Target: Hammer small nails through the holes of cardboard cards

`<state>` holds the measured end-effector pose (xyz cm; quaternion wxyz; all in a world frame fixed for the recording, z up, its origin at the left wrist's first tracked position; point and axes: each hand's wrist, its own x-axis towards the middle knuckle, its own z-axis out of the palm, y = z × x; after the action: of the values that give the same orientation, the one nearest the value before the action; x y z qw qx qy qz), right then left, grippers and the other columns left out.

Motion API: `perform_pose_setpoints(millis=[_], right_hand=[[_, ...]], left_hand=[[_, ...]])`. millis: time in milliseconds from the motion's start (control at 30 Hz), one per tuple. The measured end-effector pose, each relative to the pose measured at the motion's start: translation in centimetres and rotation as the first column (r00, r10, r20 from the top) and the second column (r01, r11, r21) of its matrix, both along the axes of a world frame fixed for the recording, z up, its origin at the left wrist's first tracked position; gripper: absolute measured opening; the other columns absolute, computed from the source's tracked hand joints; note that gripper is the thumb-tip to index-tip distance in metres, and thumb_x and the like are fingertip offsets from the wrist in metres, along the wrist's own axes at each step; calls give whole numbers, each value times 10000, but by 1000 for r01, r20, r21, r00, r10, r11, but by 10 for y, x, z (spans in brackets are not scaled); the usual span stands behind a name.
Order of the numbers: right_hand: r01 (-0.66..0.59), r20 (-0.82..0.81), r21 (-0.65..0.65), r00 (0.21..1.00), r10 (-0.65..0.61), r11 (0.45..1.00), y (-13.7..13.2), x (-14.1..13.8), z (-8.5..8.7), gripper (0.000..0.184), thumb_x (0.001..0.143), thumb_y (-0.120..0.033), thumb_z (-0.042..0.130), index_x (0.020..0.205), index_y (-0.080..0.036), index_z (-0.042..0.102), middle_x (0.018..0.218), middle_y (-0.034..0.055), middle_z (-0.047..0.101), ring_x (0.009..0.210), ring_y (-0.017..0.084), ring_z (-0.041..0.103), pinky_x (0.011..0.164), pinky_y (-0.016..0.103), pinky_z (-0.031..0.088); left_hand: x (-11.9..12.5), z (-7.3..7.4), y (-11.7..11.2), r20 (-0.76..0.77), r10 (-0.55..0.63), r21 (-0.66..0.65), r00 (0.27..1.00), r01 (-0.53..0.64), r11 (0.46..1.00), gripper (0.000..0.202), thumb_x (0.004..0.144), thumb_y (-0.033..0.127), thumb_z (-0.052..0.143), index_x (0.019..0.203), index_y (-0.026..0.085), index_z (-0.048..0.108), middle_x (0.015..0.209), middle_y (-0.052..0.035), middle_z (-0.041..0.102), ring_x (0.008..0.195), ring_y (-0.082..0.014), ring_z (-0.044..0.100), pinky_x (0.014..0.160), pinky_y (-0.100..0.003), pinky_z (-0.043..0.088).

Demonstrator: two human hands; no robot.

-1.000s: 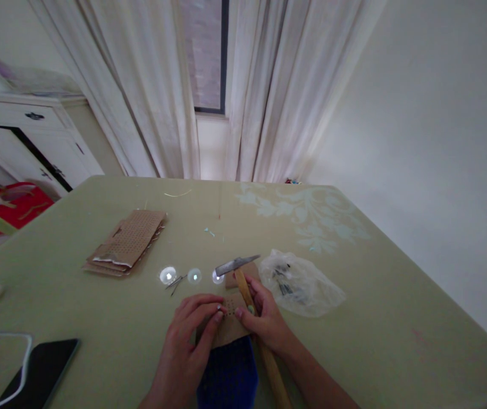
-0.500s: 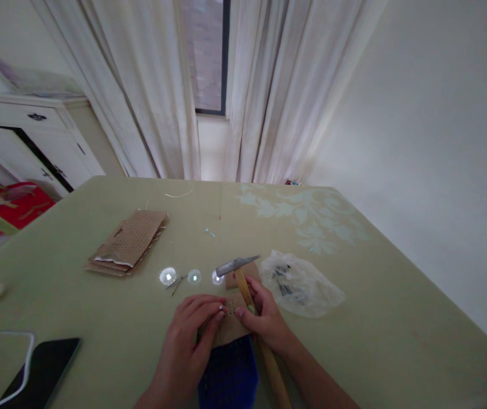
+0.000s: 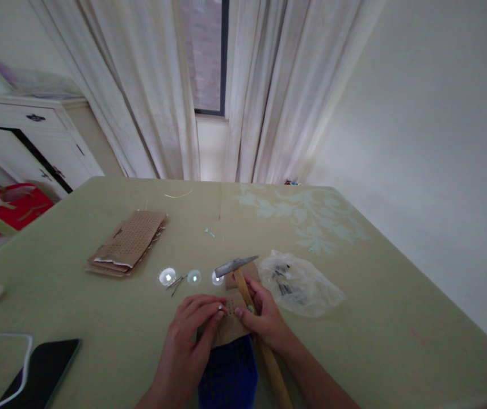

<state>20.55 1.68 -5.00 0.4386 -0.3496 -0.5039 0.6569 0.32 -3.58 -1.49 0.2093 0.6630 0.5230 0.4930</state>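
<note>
My right hand (image 3: 265, 315) is closed round the wooden handle of a hammer (image 3: 236, 264), whose metal head points away from me. Its thumb also presses on a piece of brown perforated cardboard (image 3: 229, 329). At the left side of that cardboard, my left hand (image 3: 196, 329) pinches a tiny shiny piece between thumb and forefinger; its kind is too small to tell. The cardboard rests over the far end of a blue board with holes (image 3: 229, 375). Another brown cardboard piece (image 3: 247, 274) lies just beyond, partly behind the hammer.
Right of my hands lies a clear plastic bag (image 3: 305, 284) with dark slender pieces inside. Left stand small round dishes (image 3: 167, 276) beside thin metal pins (image 3: 176, 283). A perforated cardboard stack (image 3: 128, 241), a black phone (image 3: 41, 369) and a white cable (image 3: 30, 358) lie farther left.
The camera view has shifted very slightly. Both hands, the hammer and the cardboard hold the same places.
</note>
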Motion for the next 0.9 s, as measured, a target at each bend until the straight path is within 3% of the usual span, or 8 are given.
perform_pose_setpoints(millis=[467,733,833,900], right_hand=[[-16,1,1,1000,16,1000,1,0,-2,807,838,-494,905,1523,-224,576,1555,180,647,1432,383,615,1212,557,464],[-16,-22,24,1000,16,1000,0,0,-3,763,854,-487,907,1507,-245,597,1533,149,677,1406,355,641,1193,525,489],[-12,1,38,1000,12,999,1,-1,2,740,857,-505,906,1496,-256,627,1477,128,713,1371,348,662,1161,503,520],[15,80,49,997,-19,999,4,0,6,648,895,-533,868,1445,-244,683,1308,115,779,1209,324,738,1042,459,598]], left_hand=[[1,-3,1,-28,-22,39,999,23,999,167,1054,254,671,1020,306,826,1100,-22,844,1023,-220,755,917,-339,624],[-2,-7,0,-85,-33,62,996,38,997,171,1062,231,654,1070,309,806,1144,-24,833,1072,-236,733,948,-375,611],[-3,-8,0,-132,-37,79,991,48,996,188,1052,198,658,1101,313,798,1169,-20,831,1097,-236,728,973,-383,604],[-2,-6,0,-162,-46,86,986,61,994,201,1049,187,655,1113,314,796,1173,-19,832,1100,-233,734,978,-378,609]])
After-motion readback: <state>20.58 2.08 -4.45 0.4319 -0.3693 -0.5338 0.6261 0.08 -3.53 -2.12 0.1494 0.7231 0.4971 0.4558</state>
